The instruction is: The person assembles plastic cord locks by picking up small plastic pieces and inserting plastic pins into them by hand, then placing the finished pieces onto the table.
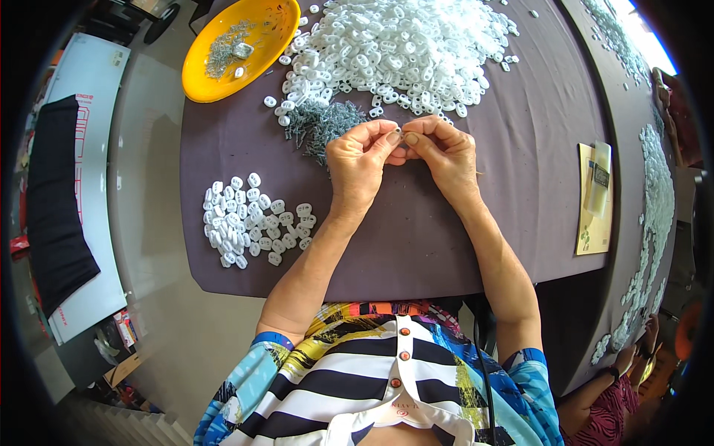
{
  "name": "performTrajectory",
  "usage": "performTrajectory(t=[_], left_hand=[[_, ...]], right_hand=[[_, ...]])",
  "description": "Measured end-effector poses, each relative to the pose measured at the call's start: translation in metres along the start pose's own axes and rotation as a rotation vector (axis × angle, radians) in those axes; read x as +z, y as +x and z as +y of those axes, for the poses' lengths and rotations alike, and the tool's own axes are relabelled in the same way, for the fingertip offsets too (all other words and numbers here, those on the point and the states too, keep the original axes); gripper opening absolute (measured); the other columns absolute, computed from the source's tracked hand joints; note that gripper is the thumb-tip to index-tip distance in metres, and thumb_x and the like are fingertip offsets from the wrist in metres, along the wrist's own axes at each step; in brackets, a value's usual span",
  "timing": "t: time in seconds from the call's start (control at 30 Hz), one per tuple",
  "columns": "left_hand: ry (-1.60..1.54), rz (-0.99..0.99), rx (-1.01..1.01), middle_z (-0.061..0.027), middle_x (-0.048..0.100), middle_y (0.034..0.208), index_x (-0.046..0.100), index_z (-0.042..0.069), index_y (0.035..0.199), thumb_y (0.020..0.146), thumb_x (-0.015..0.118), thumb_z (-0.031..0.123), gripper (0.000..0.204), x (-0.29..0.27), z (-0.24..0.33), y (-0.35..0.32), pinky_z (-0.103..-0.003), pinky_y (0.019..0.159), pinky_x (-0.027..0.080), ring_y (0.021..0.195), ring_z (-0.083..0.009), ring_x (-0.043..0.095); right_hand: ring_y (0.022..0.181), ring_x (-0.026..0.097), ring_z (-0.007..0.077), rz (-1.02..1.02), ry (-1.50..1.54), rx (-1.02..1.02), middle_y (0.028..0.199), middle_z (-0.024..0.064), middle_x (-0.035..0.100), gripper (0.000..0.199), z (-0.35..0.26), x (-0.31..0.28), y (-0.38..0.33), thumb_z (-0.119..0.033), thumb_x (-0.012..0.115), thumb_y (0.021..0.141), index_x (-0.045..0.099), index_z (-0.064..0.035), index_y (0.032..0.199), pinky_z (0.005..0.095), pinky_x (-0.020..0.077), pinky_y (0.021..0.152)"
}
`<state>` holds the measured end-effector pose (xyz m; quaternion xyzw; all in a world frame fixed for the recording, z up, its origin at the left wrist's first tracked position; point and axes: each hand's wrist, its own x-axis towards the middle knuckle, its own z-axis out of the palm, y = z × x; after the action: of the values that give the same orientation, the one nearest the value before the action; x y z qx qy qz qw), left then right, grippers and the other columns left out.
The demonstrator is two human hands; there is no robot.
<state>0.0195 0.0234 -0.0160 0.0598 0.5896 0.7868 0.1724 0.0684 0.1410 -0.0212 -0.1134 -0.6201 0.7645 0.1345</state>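
Above the middle of the table, my left hand (361, 154) and my right hand (445, 152) meet fingertip to fingertip. Thumbs and forefingers of both are pinched on a small white plastic piece (400, 136), mostly covered by the fingers. Just left of my left hand lies a heap of small grey metal screws (321, 128). Behind my hands spreads a large pile of white oval plastic pieces with two holes (405, 52). Closer to me on the left, a smaller group of white oval pieces (249, 221) shows dark marks in their holes.
A yellow oval tray (195, 83) with small metal bits stands at the back left of the brown-covered table (372, 253). On the right lie a tan packet (593, 236) and a clear roll. Another table with white pieces (654, 186) and a person's arm (595, 390) are farther right.
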Motion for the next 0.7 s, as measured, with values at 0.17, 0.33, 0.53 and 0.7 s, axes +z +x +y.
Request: performTrajectory(t=[0.17, 0.33, 0.53, 0.7], left_hand=[[0.021, 0.001, 0.004, -0.0079, 0.063, 0.070, 0.061, -0.005, 0.084, 0.079, 0.061, 0.001, 0.009, -0.002, -0.001, 0.002, -0.024, 0.053, 0.053, 0.058, -0.0138, 0.062], [0.123, 0.000, 0.050, -0.0068, 0.063, 0.068, 0.062, -0.005, 0.083, 0.079, 0.061, 0.001, 0.007, -0.005, -0.004, 0.003, -0.023, 0.052, 0.052, 0.056, -0.0117, 0.061], [0.111, -0.029, 0.019, -0.0079, 0.063, 0.072, 0.061, -0.005, 0.086, 0.081, 0.058, 0.000, 0.007, -0.002, -0.002, 0.002, -0.024, 0.054, 0.052, 0.058, -0.0126, 0.061], [0.092, -0.018, 0.005, -0.0051, 0.062, 0.068, 0.061, -0.005, 0.083, 0.081, 0.058, 0.000, 0.006, -0.002, -0.004, 0.000, -0.021, 0.052, 0.051, 0.056, -0.0094, 0.060]], right_hand=[[0.075, 0.057, 0.0075, 0.015, -0.003, -0.042, 0.084, 0.0024, 0.059, 0.006, 0.002, 0.002, 0.000, 0.002, 0.055, 0.083, 0.060, 0.0014, 0.086, 0.0218, 0.0520, 0.068], [0.072, 0.057, 0.0066, -0.033, -0.086, -0.039, 0.079, 0.0020, 0.058, 0.005, 0.007, -0.001, 0.000, 0.002, 0.053, 0.084, 0.057, 0.0007, 0.087, 0.0212, 0.0506, 0.066], [0.067, 0.058, 0.0073, -0.026, -0.156, -0.076, 0.076, 0.0047, 0.059, 0.001, 0.008, -0.003, 0.001, 0.002, 0.055, 0.081, 0.054, 0.0021, 0.081, 0.0201, 0.0469, 0.057], [0.064, 0.057, 0.0076, -0.025, -0.193, -0.156, 0.073, 0.0037, 0.057, 0.003, 0.007, 0.000, 0.001, 0.003, 0.054, 0.081, 0.055, 0.0027, 0.078, 0.0204, 0.0469, 0.056]])
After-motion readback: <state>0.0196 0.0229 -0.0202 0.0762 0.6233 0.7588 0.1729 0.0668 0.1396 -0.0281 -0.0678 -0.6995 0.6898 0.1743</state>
